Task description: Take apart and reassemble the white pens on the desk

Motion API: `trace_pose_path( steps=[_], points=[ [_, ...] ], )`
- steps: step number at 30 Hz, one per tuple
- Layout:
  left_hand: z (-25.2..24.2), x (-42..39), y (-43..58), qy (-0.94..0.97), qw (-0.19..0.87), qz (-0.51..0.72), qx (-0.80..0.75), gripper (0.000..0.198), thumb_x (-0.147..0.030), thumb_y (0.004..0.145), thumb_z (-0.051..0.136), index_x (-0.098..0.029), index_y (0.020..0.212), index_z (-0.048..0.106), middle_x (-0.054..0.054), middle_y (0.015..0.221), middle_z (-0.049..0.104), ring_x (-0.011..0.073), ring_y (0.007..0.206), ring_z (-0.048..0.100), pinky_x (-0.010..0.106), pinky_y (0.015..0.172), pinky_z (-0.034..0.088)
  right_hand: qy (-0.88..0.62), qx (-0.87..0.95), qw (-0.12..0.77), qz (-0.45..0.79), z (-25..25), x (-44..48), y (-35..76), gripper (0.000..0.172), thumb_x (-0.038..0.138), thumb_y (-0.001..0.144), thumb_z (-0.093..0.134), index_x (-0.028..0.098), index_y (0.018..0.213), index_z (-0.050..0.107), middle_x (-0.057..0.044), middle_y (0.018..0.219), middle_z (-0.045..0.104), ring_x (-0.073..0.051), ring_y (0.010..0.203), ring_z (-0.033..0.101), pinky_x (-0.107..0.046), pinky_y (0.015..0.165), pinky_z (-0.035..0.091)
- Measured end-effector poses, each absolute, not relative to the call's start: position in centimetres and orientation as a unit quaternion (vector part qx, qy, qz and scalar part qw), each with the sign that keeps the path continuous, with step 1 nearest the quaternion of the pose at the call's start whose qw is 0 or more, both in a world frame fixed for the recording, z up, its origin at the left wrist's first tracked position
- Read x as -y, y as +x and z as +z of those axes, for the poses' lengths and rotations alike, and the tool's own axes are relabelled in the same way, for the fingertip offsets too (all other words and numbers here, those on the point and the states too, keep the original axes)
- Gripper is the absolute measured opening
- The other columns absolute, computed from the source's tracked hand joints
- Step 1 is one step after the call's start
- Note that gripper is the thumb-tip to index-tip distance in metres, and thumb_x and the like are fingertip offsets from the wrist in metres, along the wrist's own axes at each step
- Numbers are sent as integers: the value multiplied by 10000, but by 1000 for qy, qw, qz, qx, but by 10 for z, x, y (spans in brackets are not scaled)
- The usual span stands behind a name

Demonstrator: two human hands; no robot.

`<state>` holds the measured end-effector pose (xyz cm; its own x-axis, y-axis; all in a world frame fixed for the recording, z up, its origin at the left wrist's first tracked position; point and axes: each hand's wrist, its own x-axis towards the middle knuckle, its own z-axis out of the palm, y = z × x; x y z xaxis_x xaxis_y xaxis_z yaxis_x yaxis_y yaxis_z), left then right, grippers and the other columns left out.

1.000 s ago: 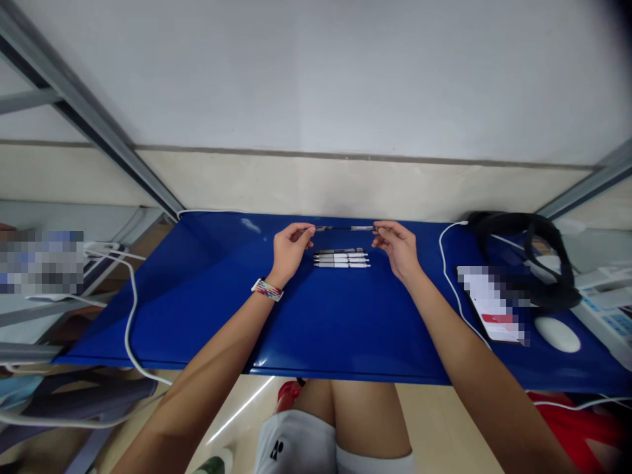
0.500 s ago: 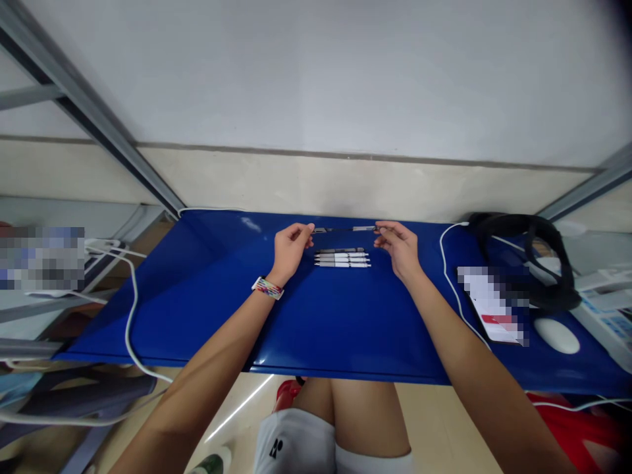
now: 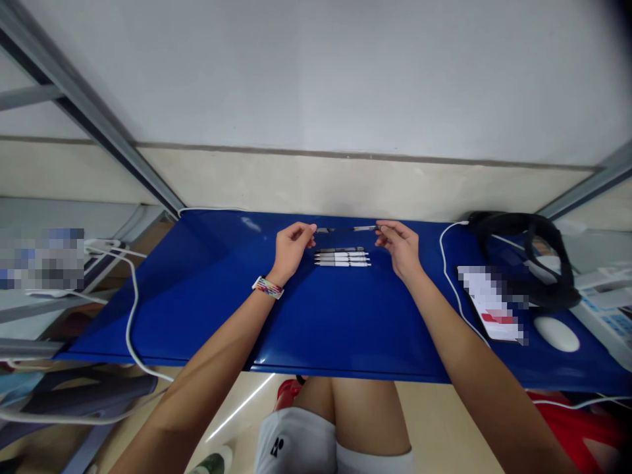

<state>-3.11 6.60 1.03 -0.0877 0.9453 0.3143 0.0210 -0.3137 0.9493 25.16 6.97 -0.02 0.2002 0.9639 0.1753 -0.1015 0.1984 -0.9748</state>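
Observation:
A slim dark pen (image 3: 346,229) with clear parts spans level between my two hands, near the back of the blue table (image 3: 217,296). My left hand (image 3: 293,247) pinches its left end between thumb and fingers. At the other end, my right hand (image 3: 399,243) pinches the tip of it in the same way. Just in front of this pen lies a row of several pens (image 3: 342,257), side by side and parallel, white and grey with a darker one at the back. Neither hand touches the row.
On the right of the table are a black headset-like band (image 3: 528,230), a phone (image 3: 491,306) with a blurred screen, and a white computer mouse (image 3: 557,334). A white cable (image 3: 447,276) runs beside them. Another white cable (image 3: 132,309) hangs over the left side. A wall (image 3: 320,187) closes the back.
Both hands stay nearly in place, still holding the pen by its ends. The left hand has shifted very slightly right. The row of pens has not moved.

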Motion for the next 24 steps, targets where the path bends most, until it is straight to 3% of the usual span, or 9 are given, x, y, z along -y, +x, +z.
trace_pose_path(
  steps=[9, 24],
  points=[
    [8, -67, -32, 554, 381, 594, -442, 476, -598, 927, 820, -195, 714, 684, 8, 660, 662, 130, 605, 622, 265, 623, 530, -450, 440, 640, 441, 3, -68, 250, 260, 401, 783, 897, 241, 986, 866, -15, 826, 773, -129, 622, 661, -293, 623, 544],
    [7, -68, -32, 558, 368, 596, -445, 477, -601, 942, 799, -208, 708, 667, 6, 650, 661, 129, 599, 621, 262, 608, 525, -455, 468, 629, 422, 0, -70, 252, 273, 441, 828, 866, 258, 1029, 837, -28, 887, 776, -151, 646, 656, -334, 639, 567]
  ],
)
